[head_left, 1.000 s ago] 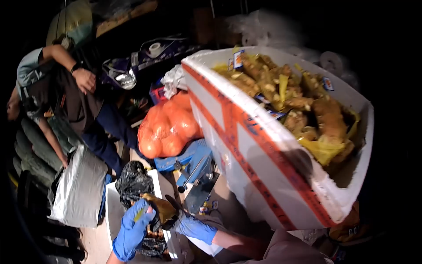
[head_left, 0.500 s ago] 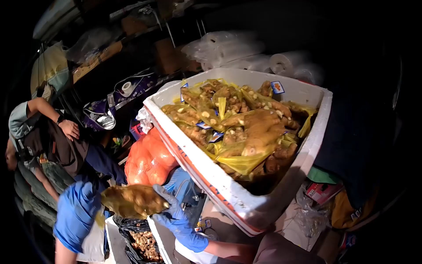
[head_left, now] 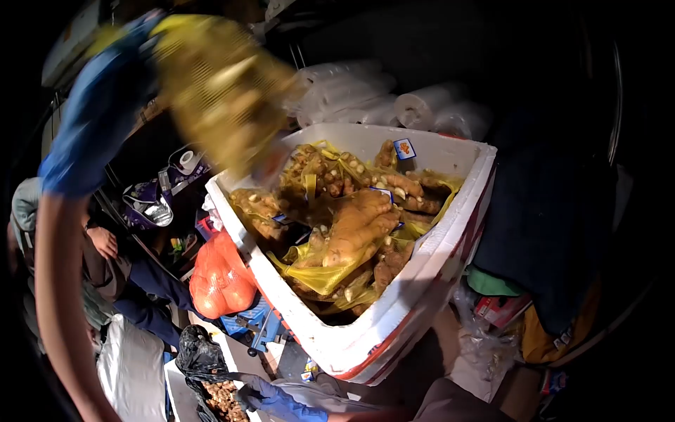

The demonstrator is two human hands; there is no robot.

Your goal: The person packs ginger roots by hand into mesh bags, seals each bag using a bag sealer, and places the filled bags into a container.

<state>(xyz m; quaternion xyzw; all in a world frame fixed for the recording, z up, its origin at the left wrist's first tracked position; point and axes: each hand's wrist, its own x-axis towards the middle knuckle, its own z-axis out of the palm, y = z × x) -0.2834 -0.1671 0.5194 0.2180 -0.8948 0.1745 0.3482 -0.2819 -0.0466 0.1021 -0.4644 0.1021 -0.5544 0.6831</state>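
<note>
My left hand (head_left: 105, 105), in a blue glove and blurred by motion, is raised at the upper left and closed on the top of a yellow net bag of ginger (head_left: 221, 91). That bag hangs over the back left of a white foam box (head_left: 450, 243), which holds several more net bags of ginger (head_left: 358, 225) with small labels. Low in the view, my right hand (head_left: 278, 402), also gloved in blue, is beside a smaller white box (head_left: 242, 359) lined with black plastic (head_left: 199, 352) and holding loose ginger pieces (head_left: 223, 399). Its fingers are partly hidden in shadow.
Another person (head_left: 105, 260) is at the left. An orange-red bag of round items (head_left: 221, 278) rests left of the foam box, above a blue object (head_left: 246, 320). Clear plastic rolls (head_left: 422, 105) lie behind. Dark cloth (head_left: 548, 232) and a red package (head_left: 500, 309) are at the right.
My left hand has risen with the net bag from beside the foam box to above its back left. My right hand has let go of that bag and moved down.
</note>
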